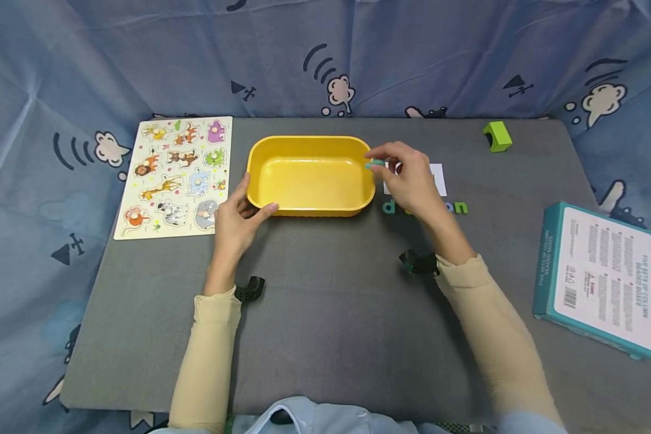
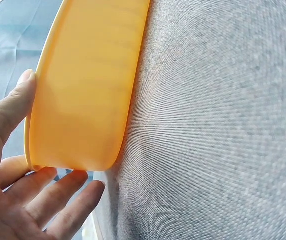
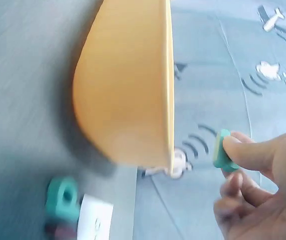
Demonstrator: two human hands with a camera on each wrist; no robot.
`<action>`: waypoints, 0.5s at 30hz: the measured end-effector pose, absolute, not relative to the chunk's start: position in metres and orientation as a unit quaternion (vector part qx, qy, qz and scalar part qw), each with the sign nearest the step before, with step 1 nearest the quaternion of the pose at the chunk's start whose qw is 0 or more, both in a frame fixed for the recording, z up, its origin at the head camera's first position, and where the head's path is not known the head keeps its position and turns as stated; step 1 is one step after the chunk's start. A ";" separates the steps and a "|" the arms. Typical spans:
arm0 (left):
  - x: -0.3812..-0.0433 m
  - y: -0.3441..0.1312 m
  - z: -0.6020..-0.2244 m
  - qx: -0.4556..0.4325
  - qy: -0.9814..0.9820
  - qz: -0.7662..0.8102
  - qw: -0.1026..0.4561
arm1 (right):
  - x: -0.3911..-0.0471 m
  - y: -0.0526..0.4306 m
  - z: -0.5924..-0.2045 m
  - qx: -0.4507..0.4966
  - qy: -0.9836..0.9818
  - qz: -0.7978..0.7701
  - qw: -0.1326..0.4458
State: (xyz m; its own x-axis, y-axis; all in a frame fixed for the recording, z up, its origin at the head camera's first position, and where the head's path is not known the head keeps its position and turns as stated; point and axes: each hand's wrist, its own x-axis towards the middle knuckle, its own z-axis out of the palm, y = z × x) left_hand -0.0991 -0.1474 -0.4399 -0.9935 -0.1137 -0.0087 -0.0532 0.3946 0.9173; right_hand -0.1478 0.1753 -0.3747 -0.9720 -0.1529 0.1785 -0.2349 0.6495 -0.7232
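Note:
A yellow plastic basin sits on the grey table. My left hand holds its front left corner, thumb at the front rim and fingers against the left end wall, as the left wrist view also shows on the basin's side. My right hand is raised beside the basin's right end and pinches a small teal piece between thumb and fingers; its full shape is hidden. Below that hand lies a row of coloured letters, with a teal d and a green n; the hand covers the middle ones.
A white card lies behind the letters, partly covered by the right hand. An animal puzzle board is left of the basin. A green arch block stands at the back right, a teal-edged box at the right edge.

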 end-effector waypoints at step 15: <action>-0.099 -0.147 -0.440 0.049 -0.836 -0.545 0.029 | -0.109 0.251 -0.391 -0.050 -0.895 0.427 0.120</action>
State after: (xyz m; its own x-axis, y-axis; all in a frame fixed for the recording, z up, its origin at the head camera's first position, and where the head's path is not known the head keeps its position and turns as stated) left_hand -0.0985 -0.1471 -0.4404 -0.9935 -0.1138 -0.0040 -0.0496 0.4006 0.9149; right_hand -0.1091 0.2507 -0.3907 -0.9660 0.1921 0.1730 -0.0137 0.6304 -0.7761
